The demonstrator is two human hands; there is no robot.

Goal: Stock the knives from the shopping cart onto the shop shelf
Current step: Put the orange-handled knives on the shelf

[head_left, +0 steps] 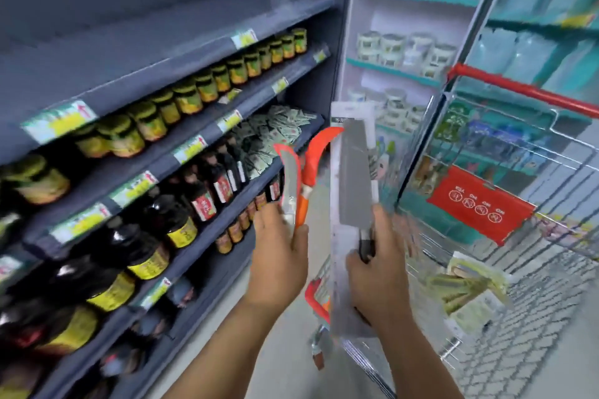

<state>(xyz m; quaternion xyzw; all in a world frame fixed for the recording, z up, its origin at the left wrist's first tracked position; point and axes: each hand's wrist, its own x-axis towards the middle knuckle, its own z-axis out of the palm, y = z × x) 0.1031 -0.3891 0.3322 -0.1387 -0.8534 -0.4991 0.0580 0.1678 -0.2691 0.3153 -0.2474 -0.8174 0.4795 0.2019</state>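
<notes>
My left hand [278, 253] grips a pack of orange-handled knives [299, 178] with curved orange and grey blades, held upright in front of the shelf. In my right hand [379, 272] is a packaged cleaver [355, 178], a wide grey blade on a clear backing card, gripped at its dark handle and also upright. The grey shop shelf [181, 52] runs along the left; its top board is bare. The wire shopping cart [534, 301] stands at the right, just behind my right hand.
Lower shelf boards hold rows of jars [194, 91], dark sauce bottles [175, 220] and small green packets [278, 129]. Green-white packages [470, 288] lie in the cart, which has a red handle [518, 87] and red sign. A white rack with tubs stands ahead.
</notes>
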